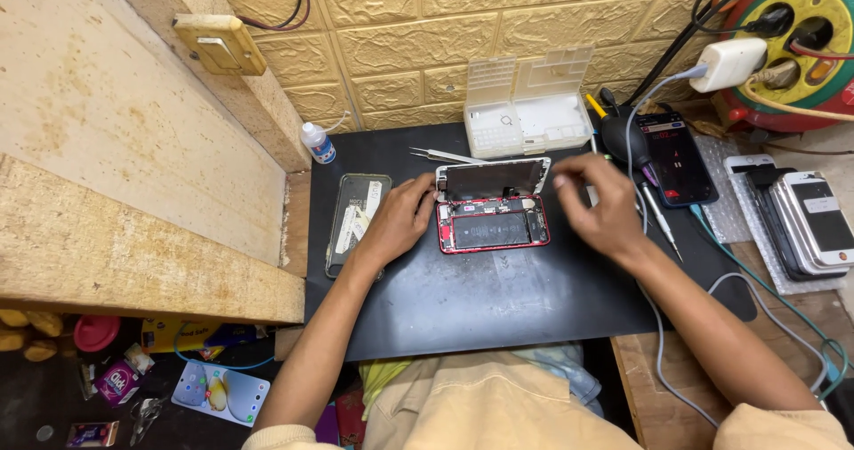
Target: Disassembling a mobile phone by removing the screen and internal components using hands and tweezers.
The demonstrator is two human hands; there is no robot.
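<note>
Where the black mat [498,299] covers the bench [703,388], an opened red phone [492,221] lies near its far middle, its screen panel [492,180] swung up at the far edge so the battery and boards show. The left hand [398,220] rests on the mat at the phone's left side, fingertips touching the corner where panel and body meet, its grip loosely curled rather than pinching. The right hand [601,205] hovers just right of the phone, blurred, fingers bent together; whether they pinch anything I cannot tell. Behind the phone lie tweezers [445,156] and a white parts box [528,101] against a yellow embossed wall [427,32]. A dark phone cover [356,219] lies at the mat's left edge, by a small glue bottle [318,142]. A stack of phones [805,223] sits far right, under a cable reel [792,41].
</note>
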